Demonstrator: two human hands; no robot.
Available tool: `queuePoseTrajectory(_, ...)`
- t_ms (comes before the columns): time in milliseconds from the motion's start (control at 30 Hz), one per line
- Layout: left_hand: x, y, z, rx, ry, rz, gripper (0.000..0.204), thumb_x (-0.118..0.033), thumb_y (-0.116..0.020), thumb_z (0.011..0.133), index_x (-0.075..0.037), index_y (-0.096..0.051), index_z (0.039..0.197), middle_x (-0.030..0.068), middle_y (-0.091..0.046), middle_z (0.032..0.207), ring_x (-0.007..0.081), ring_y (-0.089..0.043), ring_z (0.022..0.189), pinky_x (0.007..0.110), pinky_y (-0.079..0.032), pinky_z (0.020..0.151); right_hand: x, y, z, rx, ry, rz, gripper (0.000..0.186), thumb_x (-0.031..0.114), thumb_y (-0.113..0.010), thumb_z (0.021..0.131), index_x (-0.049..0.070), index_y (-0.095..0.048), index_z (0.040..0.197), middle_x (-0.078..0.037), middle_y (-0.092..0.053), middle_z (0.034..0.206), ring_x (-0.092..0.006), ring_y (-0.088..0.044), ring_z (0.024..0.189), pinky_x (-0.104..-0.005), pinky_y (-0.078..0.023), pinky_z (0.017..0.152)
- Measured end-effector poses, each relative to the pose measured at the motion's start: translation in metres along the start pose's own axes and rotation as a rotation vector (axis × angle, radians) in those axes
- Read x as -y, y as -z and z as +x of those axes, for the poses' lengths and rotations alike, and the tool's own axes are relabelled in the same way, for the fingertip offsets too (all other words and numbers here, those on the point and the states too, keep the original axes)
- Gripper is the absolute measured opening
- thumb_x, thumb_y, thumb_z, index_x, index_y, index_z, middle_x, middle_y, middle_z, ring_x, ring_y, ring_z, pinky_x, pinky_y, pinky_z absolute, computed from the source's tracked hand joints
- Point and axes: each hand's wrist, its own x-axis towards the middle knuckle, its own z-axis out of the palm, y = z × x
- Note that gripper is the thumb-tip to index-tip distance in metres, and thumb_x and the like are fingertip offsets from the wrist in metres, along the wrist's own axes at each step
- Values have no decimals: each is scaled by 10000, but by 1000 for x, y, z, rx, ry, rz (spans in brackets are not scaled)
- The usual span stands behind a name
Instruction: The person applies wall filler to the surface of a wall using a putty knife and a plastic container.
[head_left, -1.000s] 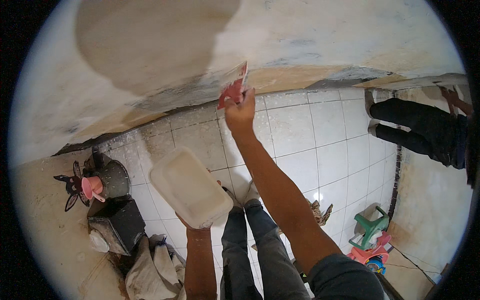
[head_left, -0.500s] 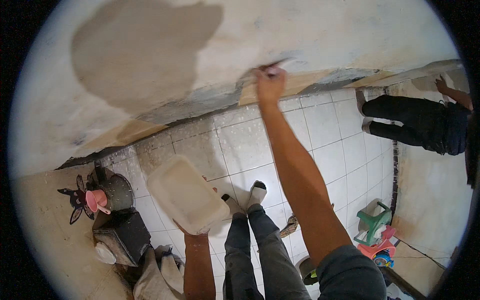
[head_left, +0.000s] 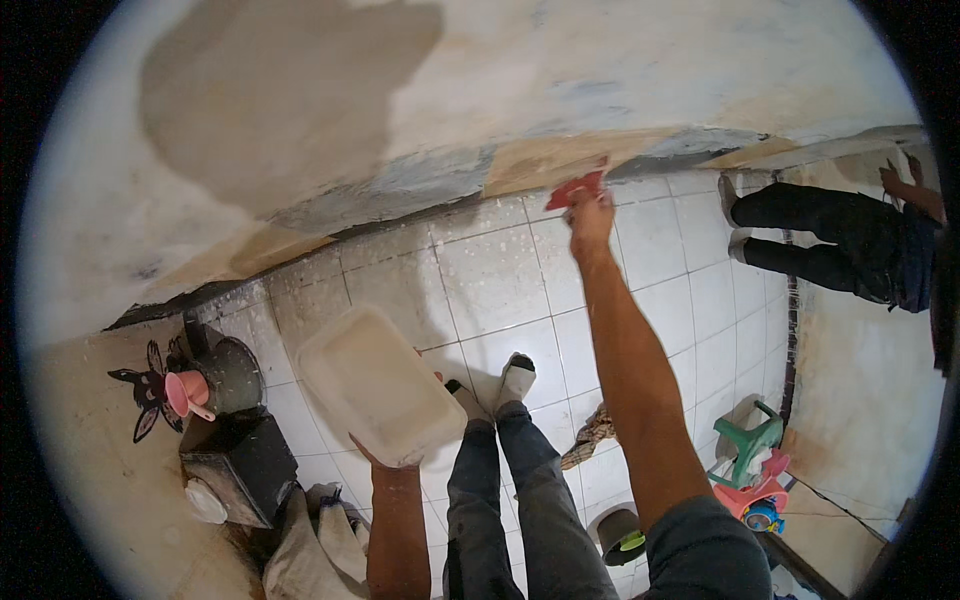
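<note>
My right hand (head_left: 592, 218) is closed on a red flat scraper (head_left: 573, 189), held beside the lower edge of a patchy plastered wall (head_left: 520, 80), over beige and grey patches. Whether the blade touches the wall I cannot tell. My left hand (head_left: 390, 452) grips a translucent off-white rectangular tray (head_left: 380, 375) from beneath, its fingertips at the tray's right edge. A pale film lies inside the tray. Below it are my legs and socked feet on white floor tiles (head_left: 495, 280) spattered with white.
At the left stand a grey bucket (head_left: 235, 375), pink dipper (head_left: 186, 392), black box (head_left: 235, 470) and sacks (head_left: 310, 540). A cloth (head_left: 590, 435) and dark container (head_left: 618, 535) lie near my legs. Right: green stool (head_left: 750, 440), pink plastic items (head_left: 750, 495), another person (head_left: 830, 240) by the wall.
My right hand with the scraper has moved right along the wall, most recently also downward. My left hand and tray have shifted only slightly.
</note>
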Motion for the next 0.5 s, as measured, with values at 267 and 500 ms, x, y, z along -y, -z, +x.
queuePoseTrajectory(267, -1, 34, -9, -86, -45, 176, 846, -658, -506, 888, -232, -184, 1545, 228, -234, 1551, 583, -446, 1201, 799, -399, 821, -29, -104, -10, -106, 751, -651, 131, 42, -626, 769, 31, -497, 786, -95, -507, 708, -254, -548, 659, -365, -464, 636)
queuePoseTrajectory(500, 6, 36, -6, -102, -21, 17, 852, -668, -494, 888, -222, -181, 1543, 244, -244, 1541, 579, -460, 1191, 806, -393, 836, -9, -136, -121, 230, 290, -242, 199, 106, -611, 790, 12, -534, 948, -177, -639, 857, -330, -635, 750, -421, -508, 702)
